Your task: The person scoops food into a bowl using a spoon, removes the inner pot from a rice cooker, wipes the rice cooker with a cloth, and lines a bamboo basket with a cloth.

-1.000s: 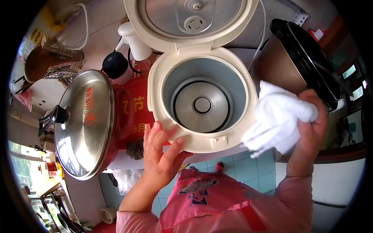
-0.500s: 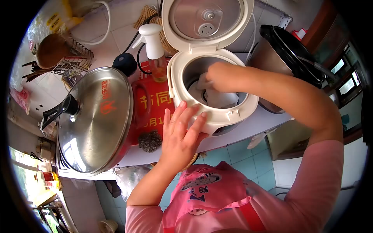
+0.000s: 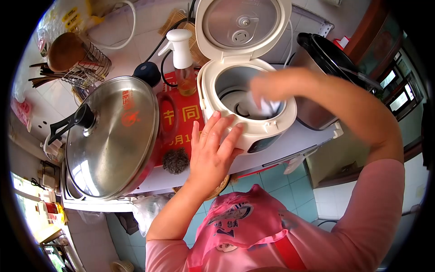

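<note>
One white cloth (image 3: 271, 108), grasped by blurred right hand (image 3: 267, 87) directly above, right-front inside rice cooker (image 3: 249, 142); left hand (image 3: 215, 144) spread, gripping nothing, against left-front rim (image 3: 256, 128).

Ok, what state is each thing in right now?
Rice cooker: uncovered
Rice cooker lid: raised open
White cloth: inside the rice cooker
Right hand: holding the white cloth, blurred
Left hand: resting spread on the rice cooker
Pan lid: on
Spray bottle: upright
Dark-rimmed pot: partly hidden, lid state unclear

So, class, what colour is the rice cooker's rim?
Cream; the rice cooker's rim shows best in the head view.
</note>
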